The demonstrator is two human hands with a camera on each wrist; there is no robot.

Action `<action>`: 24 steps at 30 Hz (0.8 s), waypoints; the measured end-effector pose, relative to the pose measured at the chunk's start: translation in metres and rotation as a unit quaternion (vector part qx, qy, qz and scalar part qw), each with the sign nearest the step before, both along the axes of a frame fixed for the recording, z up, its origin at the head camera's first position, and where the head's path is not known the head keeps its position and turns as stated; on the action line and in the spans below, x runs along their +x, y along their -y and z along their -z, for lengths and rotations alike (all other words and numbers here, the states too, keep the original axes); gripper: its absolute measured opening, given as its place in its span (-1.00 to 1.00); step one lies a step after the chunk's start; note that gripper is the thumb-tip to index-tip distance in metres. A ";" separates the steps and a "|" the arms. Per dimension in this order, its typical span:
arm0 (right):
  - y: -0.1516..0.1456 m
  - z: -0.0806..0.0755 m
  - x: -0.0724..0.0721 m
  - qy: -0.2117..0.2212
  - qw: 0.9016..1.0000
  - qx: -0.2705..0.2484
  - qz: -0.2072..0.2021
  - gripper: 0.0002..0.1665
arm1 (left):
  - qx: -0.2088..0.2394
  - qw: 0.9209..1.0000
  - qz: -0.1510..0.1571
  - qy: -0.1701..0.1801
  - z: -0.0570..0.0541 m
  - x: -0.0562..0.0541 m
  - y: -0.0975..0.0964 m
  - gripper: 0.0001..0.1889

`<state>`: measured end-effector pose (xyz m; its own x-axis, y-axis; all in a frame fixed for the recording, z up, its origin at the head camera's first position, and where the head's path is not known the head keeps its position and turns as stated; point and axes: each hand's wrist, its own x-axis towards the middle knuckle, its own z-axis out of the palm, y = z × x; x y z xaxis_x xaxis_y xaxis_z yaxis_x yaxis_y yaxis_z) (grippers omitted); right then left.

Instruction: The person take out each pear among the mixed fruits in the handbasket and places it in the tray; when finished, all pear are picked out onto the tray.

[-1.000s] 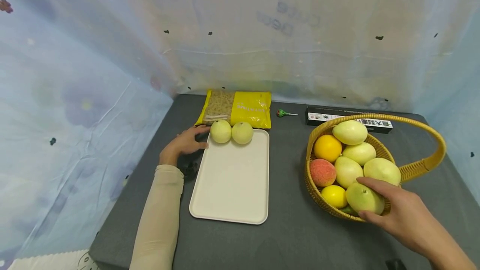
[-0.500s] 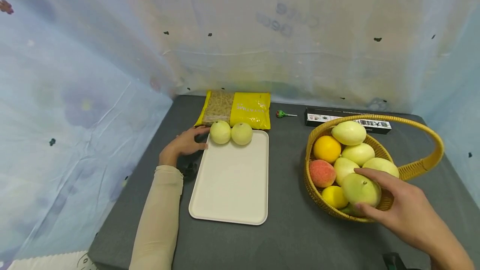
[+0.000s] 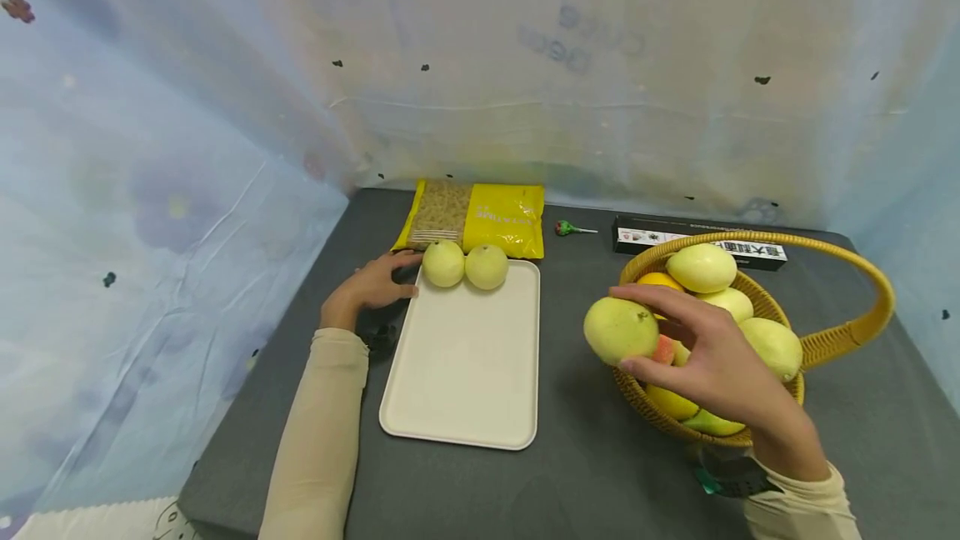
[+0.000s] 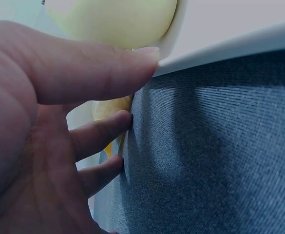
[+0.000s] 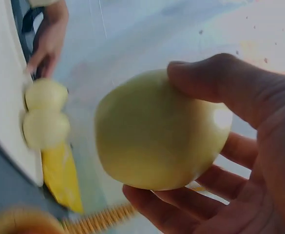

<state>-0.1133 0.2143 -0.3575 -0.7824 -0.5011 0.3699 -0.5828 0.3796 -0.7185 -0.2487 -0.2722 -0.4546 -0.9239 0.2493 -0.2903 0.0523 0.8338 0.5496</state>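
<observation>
A pale yellow-green round fruit (image 3: 617, 332), like a small melon, is in my right hand (image 3: 720, 357), held between thumb and fingers. It hangs over the left side of the wicker basket (image 3: 780, 300). In the right wrist view the held fruit (image 5: 157, 131) shows smooth and whole. My left hand (image 3: 371, 283) stays at the far left corner of a white tray (image 3: 472, 357), its thumb touching the rim and its other fingers relaxed. Two similar fruits (image 3: 444, 263) sit side by side at the tray's far end.
In the basket lie several pale fruits (image 3: 772, 348), an orange (image 3: 660, 280), a partly hidden peach (image 3: 664, 350) and a yellow fruit (image 3: 669, 402). A yellow pasta bag (image 3: 502, 219), a lollipop (image 3: 566, 228) and a black box (image 3: 652, 232) line the table's back.
My right hand has lifted the pale fruit from the basket's near side and moved it left and away from me. My left hand and the tray stay put.
</observation>
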 end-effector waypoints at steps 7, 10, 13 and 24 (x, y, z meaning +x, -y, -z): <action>0.054 0.015 -0.028 0.047 0.997 -0.041 -0.041 -0.16 | -0.001 1.000 0.003 0.001 -0.001 -0.001 0.000 -0.22; 0.077 0.021 -0.034 0.056 0.996 -0.045 -0.044 -0.17 | -0.003 1.000 0.003 0.002 0.000 -0.001 0.001 -0.22; 0.097 0.028 -0.041 0.070 0.995 -0.053 -0.046 -0.16 | -0.003 1.000 0.003 0.000 0.002 -0.001 0.002 -0.21; 0.146 0.055 -0.068 0.135 0.985 -0.097 -0.048 -0.19 | -0.005 1.000 -0.002 0.004 0.001 -0.002 0.001 -0.22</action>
